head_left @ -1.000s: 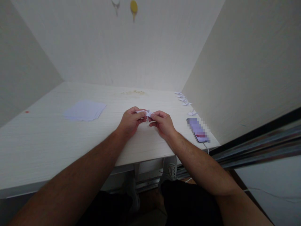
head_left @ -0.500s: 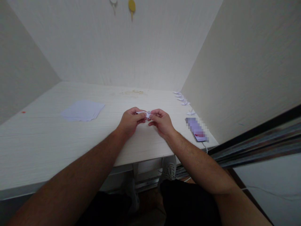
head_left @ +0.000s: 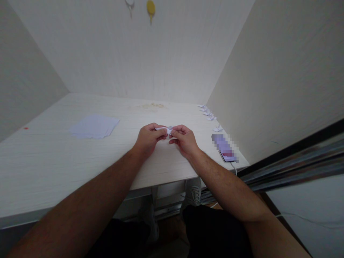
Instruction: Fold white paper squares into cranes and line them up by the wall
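A small folded piece of white paper (head_left: pixel 169 131) is held up between both hands, just above the desk. My left hand (head_left: pixel 151 138) pinches its left part, thumb on top and fingers behind. On the other side my right hand (head_left: pixel 185 137) grips the right end between thumb and index finger, its lower fingers curled and apart from the paper. Much of the paper is hidden by the fingers, so its exact folded shape does not show.
A stack of white paper sheets (head_left: pixel 94 126) lies on the desk (head_left: pixel 80 168) to the left. Several folded paper cranes (head_left: pixel 211 117) line the right wall. Nearer stands a phone (head_left: pixel 224 148), its screen blurred, with a white cable (head_left: pixel 234 167). Wall hooks (head_left: pixel 151 8) hang above.
Hardly anything differs. Both hands keep their hold on the folded paper in nearly the same place, with only a tiny shift of the fingers.
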`<state>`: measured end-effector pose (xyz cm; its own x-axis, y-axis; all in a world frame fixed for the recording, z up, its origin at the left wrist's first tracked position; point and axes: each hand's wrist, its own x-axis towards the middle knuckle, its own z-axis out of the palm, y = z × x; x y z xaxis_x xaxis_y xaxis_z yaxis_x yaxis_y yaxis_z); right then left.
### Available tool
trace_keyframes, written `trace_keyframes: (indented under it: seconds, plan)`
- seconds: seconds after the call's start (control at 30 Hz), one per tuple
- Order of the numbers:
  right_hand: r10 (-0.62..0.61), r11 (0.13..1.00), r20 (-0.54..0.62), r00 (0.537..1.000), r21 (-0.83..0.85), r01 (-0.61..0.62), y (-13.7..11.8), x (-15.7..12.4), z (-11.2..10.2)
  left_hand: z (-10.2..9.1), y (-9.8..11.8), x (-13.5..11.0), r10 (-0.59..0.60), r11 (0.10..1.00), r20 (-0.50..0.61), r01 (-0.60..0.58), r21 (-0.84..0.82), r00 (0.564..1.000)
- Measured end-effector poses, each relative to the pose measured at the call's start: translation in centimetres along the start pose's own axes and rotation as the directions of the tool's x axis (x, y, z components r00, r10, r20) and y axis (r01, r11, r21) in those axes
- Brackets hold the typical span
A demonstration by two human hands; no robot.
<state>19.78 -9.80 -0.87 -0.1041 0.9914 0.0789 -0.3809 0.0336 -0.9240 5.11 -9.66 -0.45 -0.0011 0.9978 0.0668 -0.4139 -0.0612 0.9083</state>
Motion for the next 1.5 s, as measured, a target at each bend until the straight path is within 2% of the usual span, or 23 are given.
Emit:
trace_keyframes:
  seconds: [0.37,0.6,0.7,0.8,1.03,1.13,1.37,1.5]
  plan:
    - [0.009,1.0,-0.055,0.998,0.003,-0.009,-0.2,0.0,0.2,0.0,-0.1,0.0,0.031,0.99,-0.064,-0.022,0.142,0.997]
    - [0.042,0.999,-0.17,0.985,0.04,-0.036,-0.2,0.3,0.0,-0.1,-0.3,0.3,-0.05,0.998,-0.05,0.052,0.027,0.997]
    - [0.072,0.994,-0.171,0.983,0.092,-0.057,-0.3,0.4,-0.3,-0.2,0.0,0.3,-0.121,0.992,0.008,0.121,-0.039,0.993]
    - [0.089,0.988,-0.133,0.987,0.138,-0.071,-0.5,0.4,-0.7,-0.4,0.3,0.2,-0.179,0.978,0.068,0.185,-0.095,0.982]
    - [0.092,0.972,0.075,0.993,0.209,-0.106,-0.8,0.3,-1.4,-0.9,0.6,0.0,-0.212,0.942,0.206,0.255,-0.216,0.955]
    - [0.102,0.968,0.126,0.987,0.215,-0.127,-1.0,0.1,-1.6,-1.0,0.8,-0.2,-0.222,0.929,0.254,0.283,-0.237,0.941]
    - [0.098,0.958,0.218,0.971,0.244,-0.151,-1.1,-0.3,-1.7,-1.4,0.7,-0.2,-0.166,0.937,0.381,0.266,-0.227,0.91]
    - [0.1,0.955,0.248,0.964,0.246,-0.162,-1.1,-0.5,-1.6,-1.6,0.6,-0.3,-0.142,0.933,0.416,0.262,-0.247,0.898]
